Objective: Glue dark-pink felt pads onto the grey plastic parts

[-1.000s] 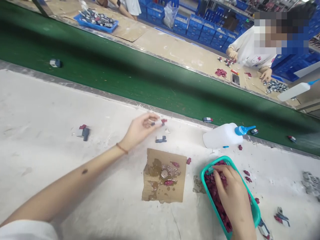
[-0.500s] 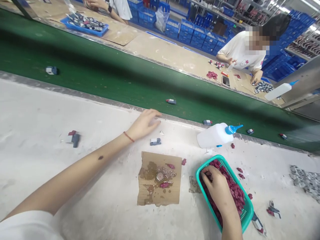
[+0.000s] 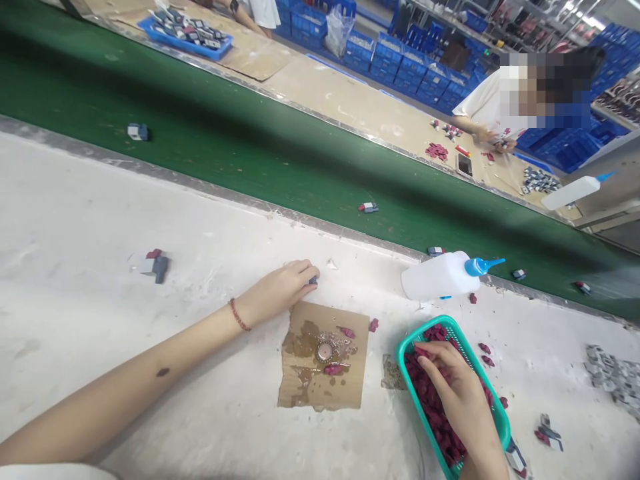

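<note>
My left hand [image 3: 285,288] is closed over a small grey-and-white plastic part [image 3: 313,281] on the white table, just above a cardboard piece [image 3: 325,393]. Most of that part is hidden under the fingers. Over the green basket [image 3: 501,427], my right hand [image 3: 457,383] has thumb and forefinger pinched together among dark red plastic pieces [image 3: 435,427]. Whether a piece sits between those fingertips is too small to make out. On the cardboard lie a round metal cap [image 3: 325,352], wet glue-like stains and a red piece [image 3: 333,369].
A white bottle with a blue nozzle [image 3: 440,277] lies tilted behind the basket. Beyond runs a green conveyor [image 3: 250,177] carrying several small parts. An assembled part [image 3: 155,265] rests at left, grey pieces [image 3: 613,377] at right. A co-worker [image 3: 493,107] sits across.
My left hand has come back from the conveyor edge and closed on the grey-and-white part. My right hand has shifted slightly within the basket, its fingertips now higher. The view has shifted a little.
</note>
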{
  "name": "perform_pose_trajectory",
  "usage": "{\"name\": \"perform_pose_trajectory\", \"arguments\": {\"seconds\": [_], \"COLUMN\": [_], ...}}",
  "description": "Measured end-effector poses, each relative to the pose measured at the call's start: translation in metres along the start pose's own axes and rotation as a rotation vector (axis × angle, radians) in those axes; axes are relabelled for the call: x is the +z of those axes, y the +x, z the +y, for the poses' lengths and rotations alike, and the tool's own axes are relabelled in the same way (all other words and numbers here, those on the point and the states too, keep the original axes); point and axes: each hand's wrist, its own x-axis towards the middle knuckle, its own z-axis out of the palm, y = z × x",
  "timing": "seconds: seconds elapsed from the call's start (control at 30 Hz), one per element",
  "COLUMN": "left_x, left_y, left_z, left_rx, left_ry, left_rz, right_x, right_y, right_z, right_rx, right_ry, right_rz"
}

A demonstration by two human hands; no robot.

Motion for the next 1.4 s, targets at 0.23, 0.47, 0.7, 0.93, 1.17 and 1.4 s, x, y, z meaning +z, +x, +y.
{"name": "perform_pose_trajectory", "arguments": {"seconds": [0.23, 0.47, 0.7, 0.93, 1.17, 1.4], "left_x": [-0.011, -0.005, 0.006, 0.015, 0.017, 0.027], "left_y": [-0.019, -0.044, -0.057, -0.058, -0.061, -0.062], "left_z": [0.02, 0.039, 0.047, 0.049, 0.049, 0.049], "left_rx": [-0.421, -0.559, -0.592, -0.69, -0.707, -0.606], "left_ry": [-0.677, -1.156, -1.213, -1.557, -1.696, -1.609], "left_rz": [0.109, 0.042, 0.113, 0.053, -0.012, -0.046], "right_x": [0.016, 0.075, 0.102, 0.102, 0.101, 0.094], "right_y": [-0.005, 0.003, 0.017, 0.016, 0.02, 0.022], "right_z": [-0.037, -0.057, -0.059, -0.061, -0.059, -0.05], "right_rx": [0.0, -0.217, -0.607, -0.628, -0.508, -0.208], "right_ry": [0.156, 0.133, -0.18, -0.245, 0.037, 0.449], "right_rz": [-0.058, -0.16, -0.245, -0.287, -0.272, -0.123]}}
